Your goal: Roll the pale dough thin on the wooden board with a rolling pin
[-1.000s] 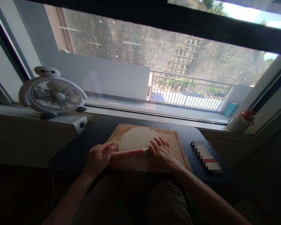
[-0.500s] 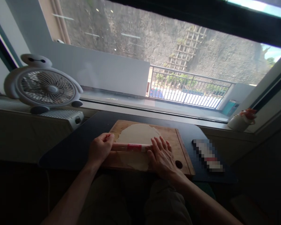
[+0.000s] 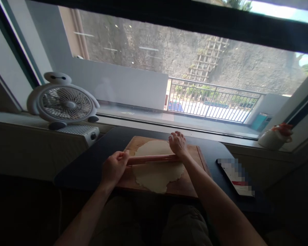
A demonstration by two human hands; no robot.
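Now the rolling pin [image 3: 154,158] sits farther forward across the dough sheet [image 3: 156,176], more of it bare on the near side, left hand [image 3: 115,167] clenched round its left end, right hand [image 3: 178,143] unclenched, fingers beyond its right end, far part seemingly getting the pressure.
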